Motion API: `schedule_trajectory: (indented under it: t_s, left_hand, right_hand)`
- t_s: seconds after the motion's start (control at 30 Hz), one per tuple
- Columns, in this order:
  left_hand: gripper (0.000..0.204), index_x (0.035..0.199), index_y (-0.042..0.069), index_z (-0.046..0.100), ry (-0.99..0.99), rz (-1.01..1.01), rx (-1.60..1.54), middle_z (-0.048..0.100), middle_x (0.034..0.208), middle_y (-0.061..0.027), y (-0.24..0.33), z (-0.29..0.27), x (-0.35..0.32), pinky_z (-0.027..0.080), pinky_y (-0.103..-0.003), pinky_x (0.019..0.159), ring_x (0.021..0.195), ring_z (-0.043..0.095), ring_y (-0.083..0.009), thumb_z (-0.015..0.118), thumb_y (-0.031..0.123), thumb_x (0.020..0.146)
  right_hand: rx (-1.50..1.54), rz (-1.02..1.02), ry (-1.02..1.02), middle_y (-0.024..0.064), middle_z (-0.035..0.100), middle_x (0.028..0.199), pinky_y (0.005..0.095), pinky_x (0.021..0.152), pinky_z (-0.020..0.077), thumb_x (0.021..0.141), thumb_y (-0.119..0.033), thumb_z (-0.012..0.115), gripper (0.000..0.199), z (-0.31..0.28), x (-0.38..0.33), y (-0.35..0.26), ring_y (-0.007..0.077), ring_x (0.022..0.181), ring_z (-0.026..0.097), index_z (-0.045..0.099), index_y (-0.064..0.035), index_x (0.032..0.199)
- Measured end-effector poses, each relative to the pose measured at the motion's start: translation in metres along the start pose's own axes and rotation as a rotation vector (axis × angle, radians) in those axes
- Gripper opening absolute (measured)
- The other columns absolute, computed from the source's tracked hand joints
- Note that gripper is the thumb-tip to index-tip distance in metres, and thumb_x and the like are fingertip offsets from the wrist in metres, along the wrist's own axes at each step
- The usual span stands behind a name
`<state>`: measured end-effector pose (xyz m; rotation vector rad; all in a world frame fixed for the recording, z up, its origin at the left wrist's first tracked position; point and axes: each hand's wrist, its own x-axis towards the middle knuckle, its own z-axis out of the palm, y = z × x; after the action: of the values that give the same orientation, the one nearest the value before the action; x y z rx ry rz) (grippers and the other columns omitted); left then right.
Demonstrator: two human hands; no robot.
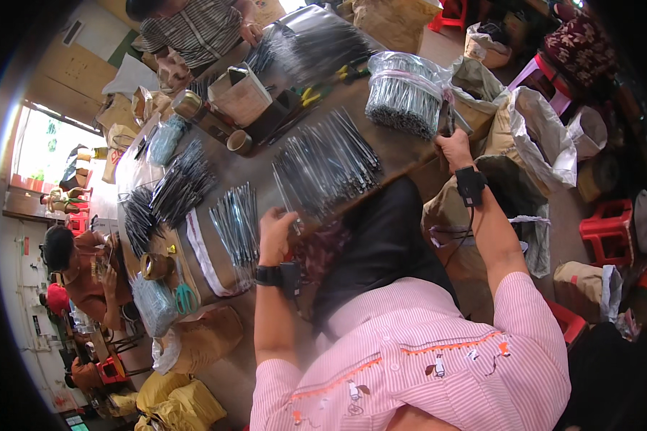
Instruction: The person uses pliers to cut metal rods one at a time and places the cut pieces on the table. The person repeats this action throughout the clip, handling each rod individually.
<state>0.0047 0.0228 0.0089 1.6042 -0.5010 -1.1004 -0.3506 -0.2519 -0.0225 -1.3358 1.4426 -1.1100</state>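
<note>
My left hand [274, 231] is at the front edge of the table, fingers closed. Something small and shiny shows at its fingertips, too small to name. Just beyond it lies a wide row of thin dark metal rods [327, 164], side by side. A narrower row of similar rods [235, 224] lies to its left. My right hand [454, 149] is at the table's right edge, closed around a slim dark piece [448, 121] whose kind I cannot tell. Beside that hand stands a large bundle of thin metal rods [406, 97], wrapped in clear plastic and tied round.
Loose rod piles [182, 185] cover the table's left. Mid-table are a box [239, 95], a tape roll [239, 141] and yellow-handled pliers [310, 96]. Teal-handled scissors [185, 296] lie front left. Open sacks [532, 140] and a red stool [607, 233] stand right. A person [194, 36] works opposite.
</note>
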Motion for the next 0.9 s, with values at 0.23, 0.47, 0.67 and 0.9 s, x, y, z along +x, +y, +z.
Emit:
schedule_trajectory:
  t_s: [0.23, 0.47, 0.67, 0.9]
  left_hand:
    - [0.021, 0.106, -0.003, 0.056, -0.111, -0.247, -0.433, 0.063, 0.093, -0.0109, 0.004, -0.013, -0.022, 0.055, -0.027, 0.064, 0.076, 0.063, -0.0196, 0.061, 0.005, 0.087]
    - [0.036, 0.127, -0.001, 0.052, -0.216, -0.316, -0.573, 0.062, 0.089, -0.0069, 0.01, -0.019, -0.039, 0.055, -0.016, 0.059, 0.073, 0.064, -0.0129, 0.056, 0.002, 0.091]
    - [0.04, 0.129, 0.001, 0.05, -0.304, -0.239, -0.554, 0.062, 0.085, -0.0068, 0.024, 0.008, -0.046, 0.053, -0.015, 0.057, 0.072, 0.065, -0.0134, 0.059, 0.004, 0.09]
    - [0.032, 0.118, 0.004, 0.054, -0.266, -0.296, -0.513, 0.065, 0.089, -0.0079, 0.011, -0.005, -0.055, 0.05, -0.017, 0.057, 0.072, 0.065, -0.015, 0.063, 0.004, 0.087]
  right_hand:
    - [0.271, 0.151, -0.064, 0.0042, 0.057, 0.068, 0.0295, 0.05, 0.0478, 0.075, 0.001, 0.067, 0.019, -0.02, -0.014, 0.004, 0.0162, 0.053, 0.055, 0.057, -0.0019, 0.091]
    - [0.397, 0.225, -0.106, 0.0048, 0.059, 0.075, 0.031, 0.052, 0.0495, 0.076, -0.001, 0.069, 0.022, -0.021, -0.017, 0.002, 0.0163, 0.061, 0.058, 0.056, -0.004, 0.095]
    - [0.28, 0.185, 0.012, 0.0079, 0.06, 0.069, 0.0297, 0.046, 0.0451, 0.071, -0.003, 0.073, 0.023, 0.001, -0.002, -0.012, 0.0178, 0.054, 0.058, 0.055, 0.0023, 0.086]
    - [0.414, 0.202, -0.042, 0.0087, 0.06, 0.068, 0.0336, 0.05, 0.0484, 0.077, 0.002, 0.068, 0.014, -0.029, -0.014, -0.011, 0.0206, 0.054, 0.059, 0.057, 0.0031, 0.085]
